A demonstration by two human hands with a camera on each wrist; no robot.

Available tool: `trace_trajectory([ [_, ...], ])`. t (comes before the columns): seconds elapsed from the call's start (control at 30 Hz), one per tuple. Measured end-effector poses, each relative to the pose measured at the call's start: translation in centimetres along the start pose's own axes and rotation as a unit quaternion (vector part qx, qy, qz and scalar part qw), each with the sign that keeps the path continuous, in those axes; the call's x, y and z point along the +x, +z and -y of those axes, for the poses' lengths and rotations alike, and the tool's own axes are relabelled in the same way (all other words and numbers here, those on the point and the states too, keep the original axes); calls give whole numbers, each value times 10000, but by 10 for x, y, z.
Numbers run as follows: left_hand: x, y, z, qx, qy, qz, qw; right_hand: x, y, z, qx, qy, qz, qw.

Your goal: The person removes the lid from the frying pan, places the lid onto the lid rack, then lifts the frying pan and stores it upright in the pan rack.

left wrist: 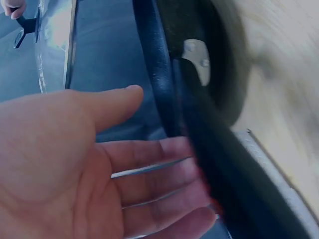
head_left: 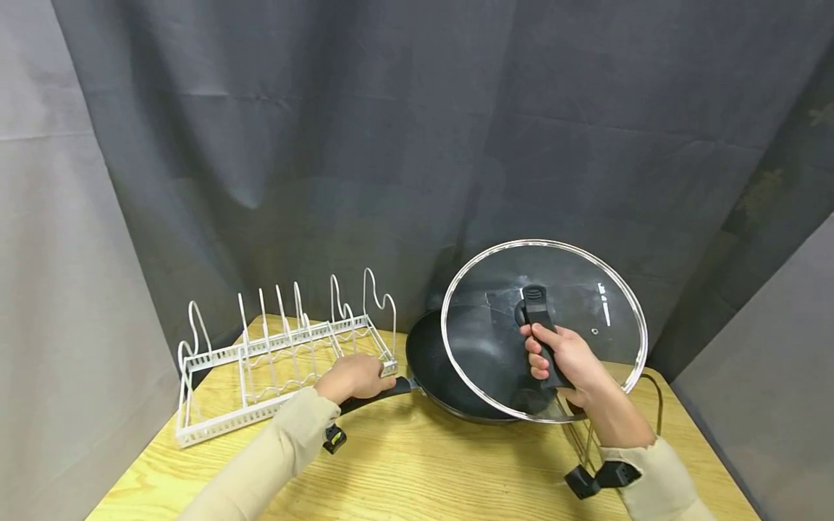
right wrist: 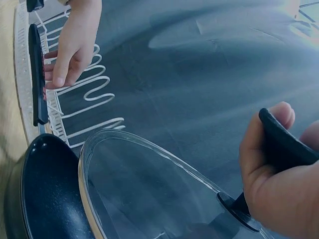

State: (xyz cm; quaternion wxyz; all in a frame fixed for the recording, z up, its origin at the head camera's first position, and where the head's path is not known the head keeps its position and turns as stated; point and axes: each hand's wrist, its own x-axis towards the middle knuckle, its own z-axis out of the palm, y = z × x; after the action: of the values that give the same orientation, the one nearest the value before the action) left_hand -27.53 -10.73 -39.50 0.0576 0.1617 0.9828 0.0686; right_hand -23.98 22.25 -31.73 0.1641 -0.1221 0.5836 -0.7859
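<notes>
A large glass lid (head_left: 495, 264) with a metal rim is held tilted up above a black frying pan (head_left: 423, 354). My right hand (head_left: 576, 362) grips the lid's black handle (head_left: 537, 307), fingers wrapped around it. The pan sits on the table with its long black handle (head_left: 391, 389) pointing left. My left hand (head_left: 355, 376) is at that handle; in the left wrist view its fingers (left wrist: 159, 184) extend loosely, with the tips against the handle's side and the thumb apart from it. Part of the pan shows through the lid.
A white wire rack (head_left: 228, 420) with upright dividers stands on the left, close behind the pan handle. At the right, a thin bronze-coloured wire frame (head_left: 660, 405) is partly hidden by the lid and right arm. Grey curtains (head_left: 326, 145) enclose the wooden table (head_left: 417, 470).
</notes>
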Motion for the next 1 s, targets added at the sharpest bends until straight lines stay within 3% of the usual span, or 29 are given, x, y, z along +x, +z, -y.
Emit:
trace_trajectory([
  [0.4, 11, -16, -43, -120, 222, -125, 9996, -33, -23, 12, -130, -261, -18, 9996],
  [0.8, 28, -6, -78, -273, 738, -392, 9961, -59, -45, 15, -181, -547, -266, 9980],
  [1.0, 32, 1, -90, -490, 716, -199, 9960, -71, -53, 16, -364, -553, -369, 9971],
])
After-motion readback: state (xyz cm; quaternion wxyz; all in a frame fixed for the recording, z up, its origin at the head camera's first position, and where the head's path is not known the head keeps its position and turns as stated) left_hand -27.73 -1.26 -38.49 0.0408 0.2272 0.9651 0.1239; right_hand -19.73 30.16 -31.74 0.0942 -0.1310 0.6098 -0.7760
